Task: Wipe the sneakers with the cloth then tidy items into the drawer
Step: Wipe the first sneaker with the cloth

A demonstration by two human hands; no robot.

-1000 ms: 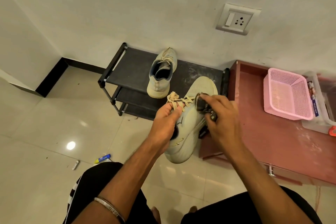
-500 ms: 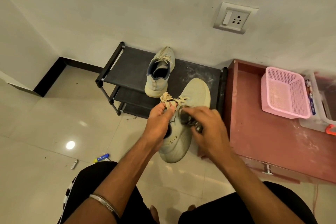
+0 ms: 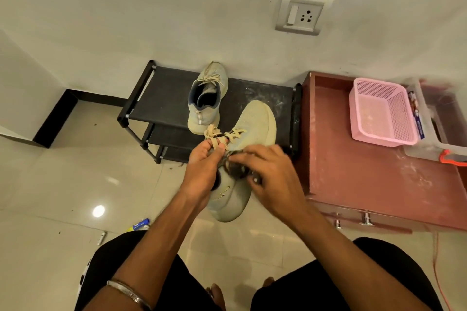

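The left hand (image 3: pixel 204 171) holds a pale sneaker (image 3: pixel 242 156) by its laces in the air, toe toward the wall, while the right hand (image 3: pixel 273 179) presses a dark cloth (image 3: pixel 233 165) against its upper. A second sneaker (image 3: pixel 207 98) stands on the black shoe rack (image 3: pixel 166 93). A pink basket (image 3: pixel 381 113) sits on the reddish table (image 3: pixel 366 179) at right.
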